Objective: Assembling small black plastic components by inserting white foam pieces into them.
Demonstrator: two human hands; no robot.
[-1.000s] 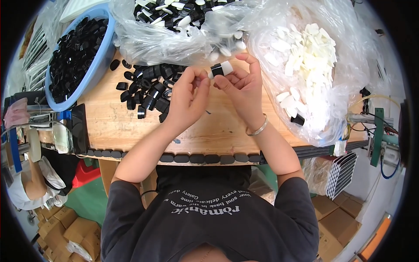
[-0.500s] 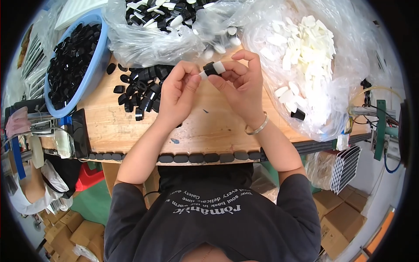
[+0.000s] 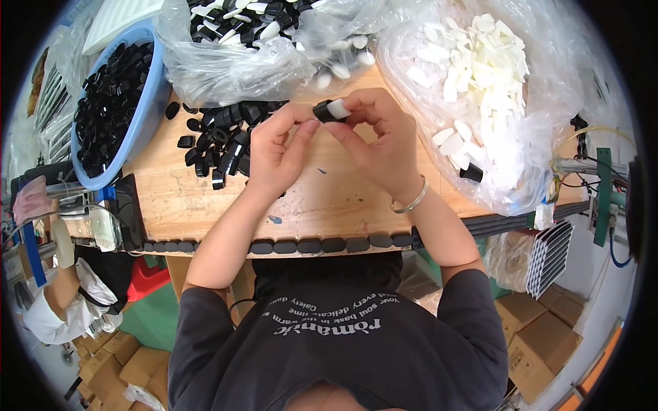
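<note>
Over the middle of the table I hold up a small piece made of a black plastic ring point(image 3: 322, 112) with a white plastic insert point(image 3: 338, 108) sticking out of its right end. My right hand point(image 3: 380, 137) pinches it by the white end with thumb and fingers. From the other side, my left hand point(image 3: 279, 147) closes its thumb and forefinger on the ring's lower left edge; exactly what those fingertips grip is partly hidden. Loose black rings point(image 3: 221, 140) lie heaped just left of my left hand.
A blue basin point(image 3: 163, 81) full of black rings stands at the left. A clear bag point(image 3: 226, 72) of black-and-white pieces lies at the back. Another clear bag point(image 3: 548, 116) at the right holds white inserts point(image 3: 483, 65). Dark oval pieces point(image 3: 308, 246) line the table's front edge.
The white part that showed on the left side of the ring is no longer visible there. The ring has tilted slightly, and my right fingers have shifted over the white end.
</note>
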